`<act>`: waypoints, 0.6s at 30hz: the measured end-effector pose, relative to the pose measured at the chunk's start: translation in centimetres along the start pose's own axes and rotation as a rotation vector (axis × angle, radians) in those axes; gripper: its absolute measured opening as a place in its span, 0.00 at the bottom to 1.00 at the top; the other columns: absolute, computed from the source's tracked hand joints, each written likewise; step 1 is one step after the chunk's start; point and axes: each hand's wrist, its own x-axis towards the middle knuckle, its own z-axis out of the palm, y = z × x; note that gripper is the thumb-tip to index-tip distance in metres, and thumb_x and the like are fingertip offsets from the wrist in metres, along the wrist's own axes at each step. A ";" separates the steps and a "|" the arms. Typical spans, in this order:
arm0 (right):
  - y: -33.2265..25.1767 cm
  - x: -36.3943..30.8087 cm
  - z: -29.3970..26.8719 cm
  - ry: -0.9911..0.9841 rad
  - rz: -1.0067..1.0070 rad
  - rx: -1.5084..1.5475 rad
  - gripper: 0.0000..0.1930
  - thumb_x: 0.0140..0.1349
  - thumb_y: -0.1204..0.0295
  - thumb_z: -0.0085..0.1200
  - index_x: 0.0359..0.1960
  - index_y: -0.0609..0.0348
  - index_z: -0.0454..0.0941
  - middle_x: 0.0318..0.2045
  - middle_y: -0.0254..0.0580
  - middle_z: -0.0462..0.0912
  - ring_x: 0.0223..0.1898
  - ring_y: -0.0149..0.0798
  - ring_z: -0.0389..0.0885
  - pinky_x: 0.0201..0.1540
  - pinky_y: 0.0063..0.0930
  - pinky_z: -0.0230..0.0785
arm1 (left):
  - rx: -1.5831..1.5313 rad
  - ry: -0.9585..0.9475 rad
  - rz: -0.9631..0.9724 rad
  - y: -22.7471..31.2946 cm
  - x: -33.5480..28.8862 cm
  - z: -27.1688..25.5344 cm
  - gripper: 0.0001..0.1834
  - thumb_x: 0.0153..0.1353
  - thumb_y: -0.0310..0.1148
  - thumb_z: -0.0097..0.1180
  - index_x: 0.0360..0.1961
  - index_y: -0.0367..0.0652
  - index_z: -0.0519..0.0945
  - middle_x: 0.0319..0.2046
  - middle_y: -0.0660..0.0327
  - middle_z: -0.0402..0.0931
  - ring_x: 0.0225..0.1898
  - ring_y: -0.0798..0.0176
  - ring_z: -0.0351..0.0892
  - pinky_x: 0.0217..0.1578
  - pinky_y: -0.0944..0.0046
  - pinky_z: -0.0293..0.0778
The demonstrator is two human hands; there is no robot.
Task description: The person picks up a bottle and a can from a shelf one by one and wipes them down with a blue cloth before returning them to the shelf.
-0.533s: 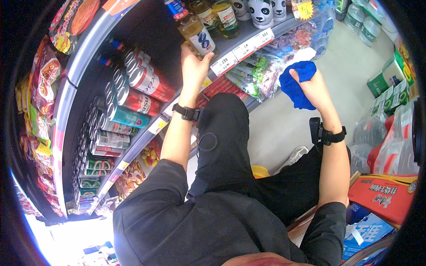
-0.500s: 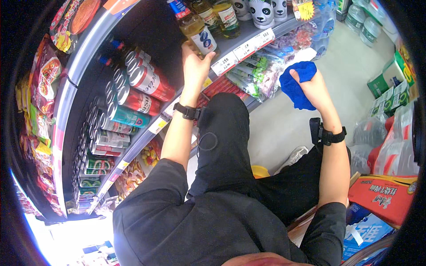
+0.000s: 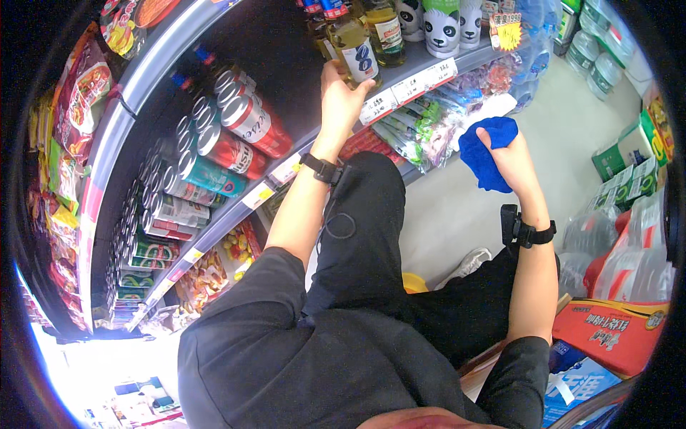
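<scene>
At the shelf edge, the left hand (image 3: 341, 100) wraps an upright bottle (image 3: 355, 53) directly above it; the right hand (image 3: 511, 161), farther away, clutches a blue cloth (image 3: 482, 154).

One camera sits on the person's head. It looks down, close over the arms, toward the shelf (image 3: 418, 75) and the floor (image 3: 572, 136) below.

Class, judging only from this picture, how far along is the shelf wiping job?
Done: nothing shows as finished; wiped and unwiped shelf look alike here. In hand: the left hand grips a yellowish bottle on the shelf, and the right hand holds a bunched blue cloth off the shelf. Left: the cloth has not yet touched that spot; the neighbouring bottles stand in place.
</scene>
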 end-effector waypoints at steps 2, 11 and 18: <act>0.6 0.0 -0.2 0.013 -0.014 -0.025 0.14 0.67 0.62 0.61 0.42 0.62 0.82 0.29 0.37 0.85 0.26 0.30 0.83 0.28 0.28 0.75 | -0.065 -0.032 -0.025 0.2 0.0 -0.2 0.42 0.48 0.34 0.79 0.58 0.30 0.66 0.50 0.46 0.78 0.49 0.53 0.83 0.47 0.58 0.80; 0.0 -0.1 -0.1 0.024 -0.090 -0.067 0.13 0.67 0.63 0.61 0.41 0.62 0.83 0.30 0.38 0.86 0.29 0.30 0.84 0.32 0.28 0.76 | -0.286 -0.178 -0.046 -1.4 2.3 0.3 0.76 0.41 0.45 0.83 0.75 0.26 0.36 0.72 0.32 0.49 0.75 0.42 0.53 0.73 0.55 0.55; 0.3 0.0 -0.1 0.014 -0.081 -0.042 0.12 0.68 0.64 0.61 0.38 0.62 0.84 0.29 0.37 0.87 0.28 0.30 0.84 0.32 0.28 0.76 | -0.266 -0.131 0.016 -1.7 2.0 1.6 0.78 0.42 0.40 0.82 0.74 0.27 0.28 0.72 0.34 0.50 0.73 0.44 0.56 0.71 0.58 0.57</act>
